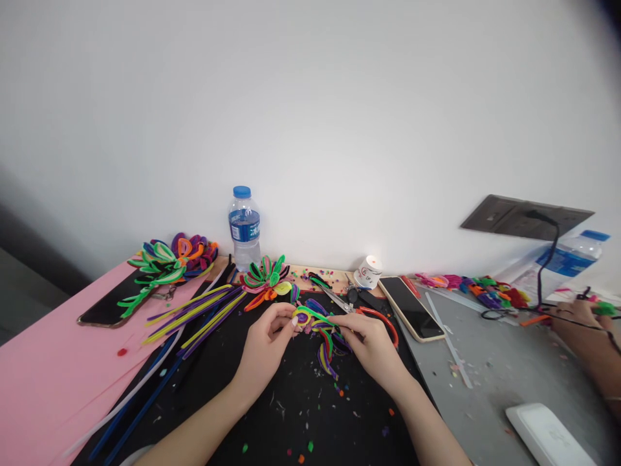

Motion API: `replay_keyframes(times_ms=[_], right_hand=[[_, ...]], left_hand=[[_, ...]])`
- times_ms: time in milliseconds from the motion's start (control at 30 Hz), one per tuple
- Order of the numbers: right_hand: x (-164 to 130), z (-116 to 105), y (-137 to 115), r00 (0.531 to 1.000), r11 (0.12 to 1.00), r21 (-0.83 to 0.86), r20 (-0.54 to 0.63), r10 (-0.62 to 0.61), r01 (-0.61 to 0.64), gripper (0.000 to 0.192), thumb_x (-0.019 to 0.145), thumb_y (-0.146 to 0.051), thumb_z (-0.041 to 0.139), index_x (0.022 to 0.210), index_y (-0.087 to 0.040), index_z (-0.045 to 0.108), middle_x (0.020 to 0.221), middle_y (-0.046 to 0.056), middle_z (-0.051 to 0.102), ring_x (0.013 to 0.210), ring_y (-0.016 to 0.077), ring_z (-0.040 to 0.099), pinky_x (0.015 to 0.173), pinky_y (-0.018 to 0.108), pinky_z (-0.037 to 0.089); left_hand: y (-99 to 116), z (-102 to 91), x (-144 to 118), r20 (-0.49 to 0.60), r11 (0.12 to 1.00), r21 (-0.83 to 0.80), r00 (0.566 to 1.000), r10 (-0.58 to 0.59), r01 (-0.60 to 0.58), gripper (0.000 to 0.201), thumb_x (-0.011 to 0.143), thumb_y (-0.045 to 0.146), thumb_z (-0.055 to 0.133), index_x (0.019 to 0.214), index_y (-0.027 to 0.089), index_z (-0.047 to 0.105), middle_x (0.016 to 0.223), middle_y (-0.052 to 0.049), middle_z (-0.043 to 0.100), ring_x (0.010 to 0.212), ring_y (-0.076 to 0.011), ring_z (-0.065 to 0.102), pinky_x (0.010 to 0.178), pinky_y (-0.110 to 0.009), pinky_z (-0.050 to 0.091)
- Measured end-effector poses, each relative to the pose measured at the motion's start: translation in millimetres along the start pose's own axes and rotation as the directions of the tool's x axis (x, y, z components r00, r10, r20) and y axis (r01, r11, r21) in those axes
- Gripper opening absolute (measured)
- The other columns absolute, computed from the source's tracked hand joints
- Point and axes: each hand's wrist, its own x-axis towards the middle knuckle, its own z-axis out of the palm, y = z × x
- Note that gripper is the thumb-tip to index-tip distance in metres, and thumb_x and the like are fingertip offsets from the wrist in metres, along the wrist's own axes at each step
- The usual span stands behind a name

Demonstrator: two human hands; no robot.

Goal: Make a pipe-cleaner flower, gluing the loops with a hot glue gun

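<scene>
Between finger and thumb, my left hand (pixel 266 333) pinches a yellow and purple pipe cleaner coil (pixel 303 318). My right hand (pixel 372 340) is closed on a bright green pipe cleaner (pixel 318 316) that runs along the coil's top edge. Multicoloured pipe cleaner loops (pixel 326 362) lie on the black mat (pixel 291 401) just below and between my hands. Beyond my left fingers sits a pipe cleaner flower (pixel 264 278) in green, pink and orange. Orange-handled scissors (pixel 383 317) lie behind my right hand, partly hidden by it.
Loose yellow and purple pipe cleaners (pixel 194 315) lie left. A water bottle (pixel 245 226), a small white spool (pixel 368 272) and a phone (pixel 412 307) stand or lie behind. More flowers rest on another phone (pixel 109 301). Another person's hand (pixel 579 330) is at right, near a white box (pixel 548 433).
</scene>
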Motion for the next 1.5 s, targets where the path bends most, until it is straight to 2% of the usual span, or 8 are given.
replay_keyframes(times_ms=[300, 733, 1100, 1300, 1500], right_hand=[[-0.5, 1.9, 4.6, 1.0, 1.0, 0.013, 0.015, -0.002, 0.002, 0.031, 0.085, -0.012, 0.045, 0.1, -0.026, 0.067, 0.092, 0.003, 0.071, 0.082, 0.0177, 0.065, 0.073, 0.028, 0.05], [-0.5, 0.3, 4.6, 0.999, 1.0, -0.007, 0.05, 0.002, -0.002, 0.034, 0.083, -0.008, 0.045, 0.102, -0.027, 0.067, 0.091, 0.003, 0.071, 0.082, 0.0179, 0.065, 0.075, 0.028, 0.05], [-0.3, -1.7, 4.3, 0.998, 1.0, 0.009, 0.06, 0.01, -0.01, 0.034, 0.081, -0.006, 0.047, 0.098, -0.026, 0.068, 0.091, 0.002, 0.071, 0.082, 0.0167, 0.065, 0.074, 0.026, 0.049], [0.1, -1.9, 2.5, 0.998, 1.0, 0.01, 0.067, 0.012, -0.013, 0.034, 0.08, -0.006, 0.047, 0.097, -0.026, 0.069, 0.089, 0.002, 0.071, 0.08, 0.0167, 0.065, 0.073, 0.026, 0.049], [-0.6, -2.6, 2.0, 0.998, 1.0, 0.013, 0.067, 0.007, -0.008, 0.033, 0.081, -0.006, 0.047, 0.097, -0.026, 0.069, 0.09, 0.002, 0.071, 0.081, 0.0169, 0.065, 0.074, 0.026, 0.049]], left_hand=[[1.0, 0.9, 0.1, -0.023, 1.0, -0.021, 1.0, 0.005, -0.006, 0.021, 0.075, 0.026, 0.06, 0.094, 0.019, 0.056, 0.082, -0.002, 0.061, 0.073, -0.0173, 0.063, 0.07, -0.03, 0.053], [0.1, -1.0, -1.7, 0.049, 0.997, 0.056, 0.997, 0.055, -0.057, 0.023, 0.078, 0.025, 0.054, 0.099, 0.019, 0.062, 0.091, -0.006, 0.065, 0.079, -0.0201, 0.063, 0.073, -0.031, 0.052], [-0.5, -0.8, -1.8, 0.055, 0.997, 0.054, 0.997, 0.057, -0.06, 0.021, 0.078, 0.026, 0.055, 0.096, 0.02, 0.063, 0.09, -0.005, 0.066, 0.078, -0.0198, 0.063, 0.072, -0.031, 0.053], [-1.5, -1.8, -1.6, 0.053, 0.997, 0.049, 0.997, 0.057, -0.059, 0.019, 0.08, 0.024, 0.053, 0.098, 0.021, 0.058, 0.087, -0.003, 0.063, 0.073, -0.0168, 0.064, 0.071, -0.03, 0.053], [-1.7, -2.4, -0.1, 0.042, 0.995, 0.063, 0.996, 0.075, -0.077, 0.014, 0.08, 0.022, 0.054, 0.093, 0.02, 0.057, 0.082, 0.0, 0.061, 0.068, -0.0144, 0.063, 0.067, -0.027, 0.052]])
